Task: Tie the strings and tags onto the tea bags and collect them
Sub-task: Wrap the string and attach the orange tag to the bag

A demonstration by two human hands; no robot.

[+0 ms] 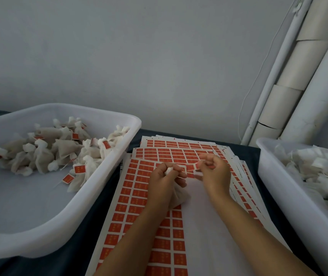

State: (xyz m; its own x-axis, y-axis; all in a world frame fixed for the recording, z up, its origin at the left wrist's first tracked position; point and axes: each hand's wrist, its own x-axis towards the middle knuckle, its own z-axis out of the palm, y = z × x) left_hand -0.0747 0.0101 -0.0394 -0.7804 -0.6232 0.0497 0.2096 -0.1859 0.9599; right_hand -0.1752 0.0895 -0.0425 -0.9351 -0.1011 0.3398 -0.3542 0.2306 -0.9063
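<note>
My left hand (164, 183) grips the gathered neck of a white tea bag (179, 198), whose body hangs below my fist. My right hand (214, 172) pinches a small red tag (194, 166) between thumb and forefinger, close to the bag's neck. A thin string runs between the two hands. Both hands hover over stacked sheets of red tag stickers (139, 200). The white bin (63, 226) at left holds a pile of tied tea bags with red tags (55, 152).
A second white bin (274, 188) at right holds untied white tea bags (322, 172). The dark table (59, 263) carries everything. Cardboard and white tubes (302, 80) lean against the grey wall at the back right.
</note>
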